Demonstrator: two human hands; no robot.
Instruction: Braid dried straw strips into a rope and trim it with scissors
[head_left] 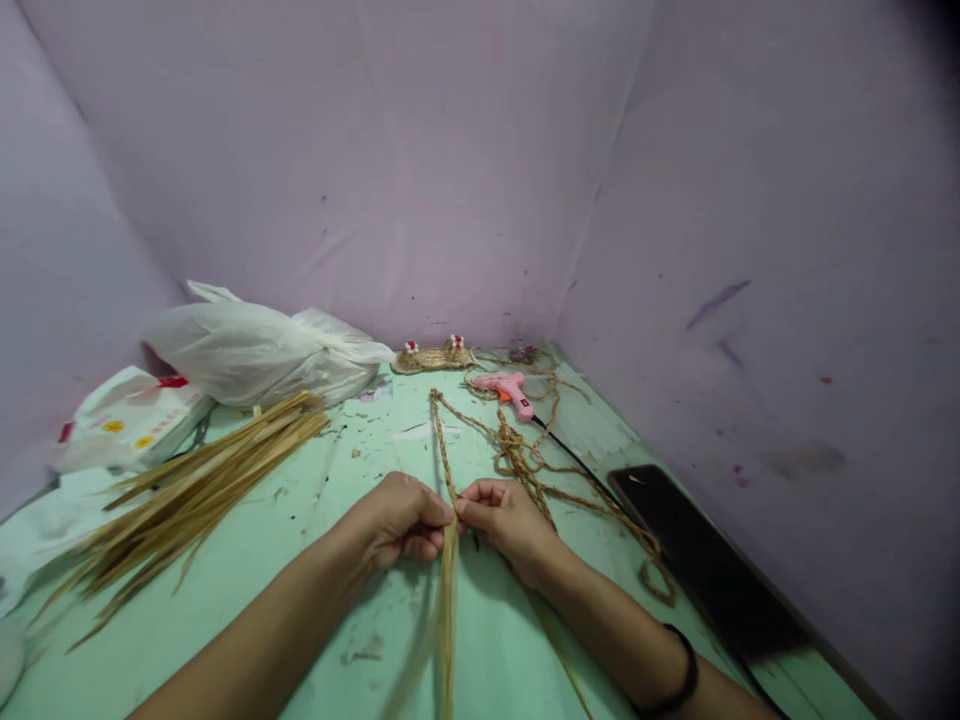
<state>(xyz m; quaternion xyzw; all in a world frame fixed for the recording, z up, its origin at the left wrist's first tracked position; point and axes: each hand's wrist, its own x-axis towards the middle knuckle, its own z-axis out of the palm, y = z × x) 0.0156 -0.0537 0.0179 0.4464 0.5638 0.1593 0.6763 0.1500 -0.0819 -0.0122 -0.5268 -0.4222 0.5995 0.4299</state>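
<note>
Apparently plaiting | your left hand (409,518), right hand (506,522): pinched closed on braid (442,450), near end | next likely: cross strands (448,610) tautly

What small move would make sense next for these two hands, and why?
Probably crossing one of the loose straw-coloured strands over another, just below the fingertips: the left hand and right hand meet where the plaited cord ends, and the strands beyond run toward the wearer unplaited.
</note>
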